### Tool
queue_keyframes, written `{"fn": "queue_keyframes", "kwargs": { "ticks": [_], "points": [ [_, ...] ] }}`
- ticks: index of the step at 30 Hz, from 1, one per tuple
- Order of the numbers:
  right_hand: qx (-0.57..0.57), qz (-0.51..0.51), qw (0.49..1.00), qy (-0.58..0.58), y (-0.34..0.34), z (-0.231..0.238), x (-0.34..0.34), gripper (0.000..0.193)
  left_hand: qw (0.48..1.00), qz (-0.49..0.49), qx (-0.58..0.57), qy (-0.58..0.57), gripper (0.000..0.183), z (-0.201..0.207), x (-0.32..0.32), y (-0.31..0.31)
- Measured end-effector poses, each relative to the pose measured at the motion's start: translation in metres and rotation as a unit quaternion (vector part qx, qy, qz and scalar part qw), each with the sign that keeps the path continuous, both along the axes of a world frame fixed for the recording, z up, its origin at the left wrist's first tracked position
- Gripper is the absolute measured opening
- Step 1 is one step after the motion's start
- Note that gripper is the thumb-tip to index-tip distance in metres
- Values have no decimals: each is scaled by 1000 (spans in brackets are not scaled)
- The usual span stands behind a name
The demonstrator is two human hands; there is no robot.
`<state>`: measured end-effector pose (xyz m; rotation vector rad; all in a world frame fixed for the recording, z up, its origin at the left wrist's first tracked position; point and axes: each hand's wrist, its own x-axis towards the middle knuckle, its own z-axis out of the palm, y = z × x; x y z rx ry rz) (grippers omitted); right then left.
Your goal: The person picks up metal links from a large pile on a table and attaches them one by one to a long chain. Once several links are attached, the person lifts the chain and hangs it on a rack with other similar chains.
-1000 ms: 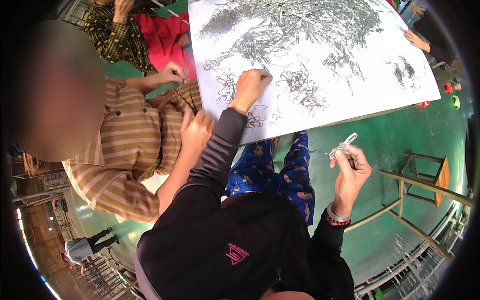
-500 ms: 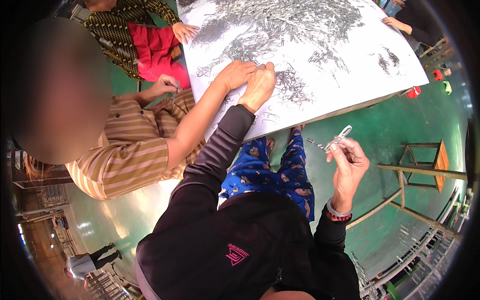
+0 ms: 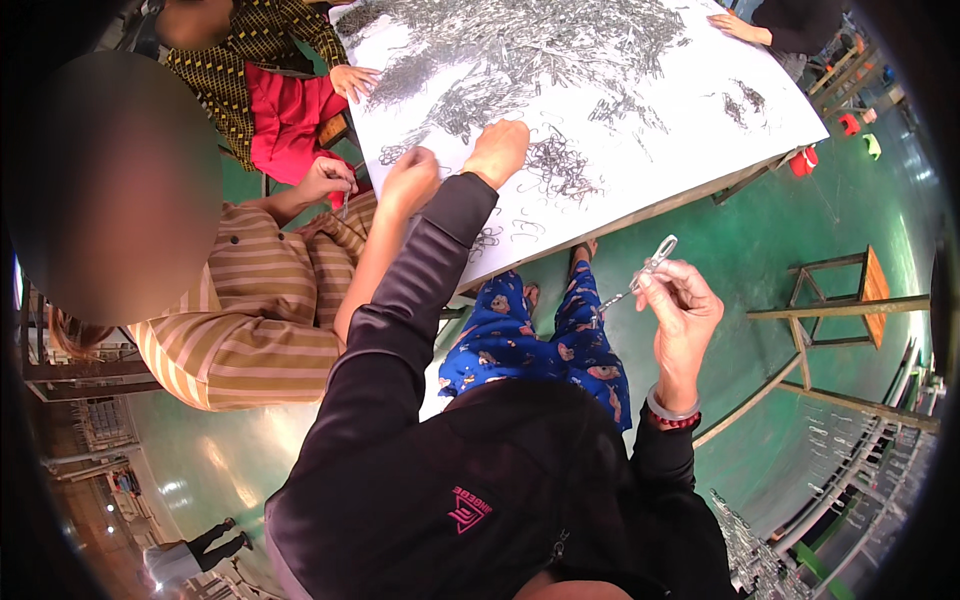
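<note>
My left hand (image 3: 499, 149) is closed over the white tabletop (image 3: 690, 160), beside a pile of small dark wire hooks (image 3: 560, 168). Its fingertips are turned away, so what they pinch is hidden. Above the floor to the right of my legs, my right hand (image 3: 683, 308) grips a silver metal clip (image 3: 660, 252) between thumb and fingers. One end of the clip is an oblong loop; a short chain-like piece (image 3: 612, 302) hangs from the other.
At my left sits a co-worker in a striped shirt (image 3: 265, 350), one hand (image 3: 410, 180) close to my left forearm. Long dark pieces (image 3: 540, 45) cover the table's far part. Another person's hand (image 3: 353, 82) rests at the far left edge. A wooden stool (image 3: 875, 295) stands to the right.
The co-worker's hand has drawn back leftward from beside my left hand. My left hand has shifted slightly. My right hand still holds the silver clip, and its hanging piece has swung lower.
</note>
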<state>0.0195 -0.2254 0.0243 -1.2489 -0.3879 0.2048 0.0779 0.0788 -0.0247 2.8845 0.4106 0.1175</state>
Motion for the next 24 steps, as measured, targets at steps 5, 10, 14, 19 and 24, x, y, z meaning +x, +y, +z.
{"fn": "queue_keyframes", "kwargs": {
  "ticks": [5,10,14,19,24],
  "points": [
    [-18,-11,1000,2,4,-2,0,12,959,21,-265,-96,20,40,-14,-23],
    [-38,-5,999,9,15,-25,8,14,782,-71,-616,-70,14,60,-62,-89],
    [-29,-21,999,5,23,-34,8,16,753,-104,-640,-115,11,56,-77,-120],
    [-82,-64,993,-51,26,-42,6,17,765,-69,-630,-116,15,54,-81,-132],
    [-135,-55,984,-106,20,-49,14,17,771,-60,-614,-161,13,60,-86,-142]
  ]
}}
